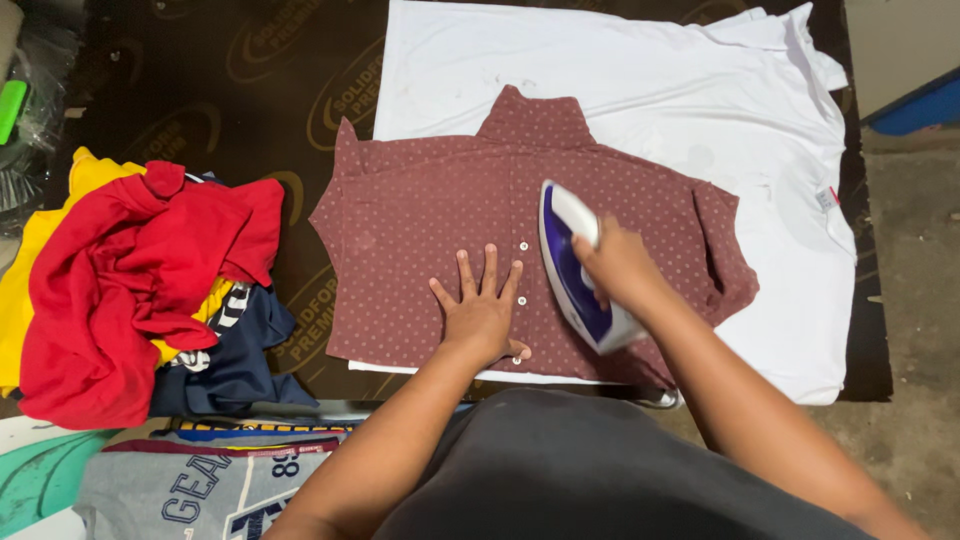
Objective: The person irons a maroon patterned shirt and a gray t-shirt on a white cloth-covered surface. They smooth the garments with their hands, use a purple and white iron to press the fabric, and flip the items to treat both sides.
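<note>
Shirt: I log a maroon dotted button-up shirt (420,230), spread flat and face up at the middle of the dark board (250,90), collar toward the far edge, white buttons down the front.
Underlay: a white garment (700,90) lies beneath it, reaching the board's far right corner.
Iron: a white-and-purple clothes iron (572,262) rests soleplate down on the shirt's right half, just beside the button line.
Right hand: my right hand (622,265) is wrapped around the iron's handle, a full closed hold.
Left hand: my left hand (482,310) lies flat, fingers spread wide, palm pressing the shirt near the board's near edge; it grips nothing.
Handling, shirt: I judge it light, soft and limp, prone to creasing and sliding; best pinned flat by the palm or lifted at collar or hem.
Handling, iron: I judge it rigid and fairly heavy; take by the handle only.
Left edge: a heap of red (130,290), yellow (40,260) and navy clothes (235,360).
Near left corner: a folded grey printed shirt (170,490).
</note>
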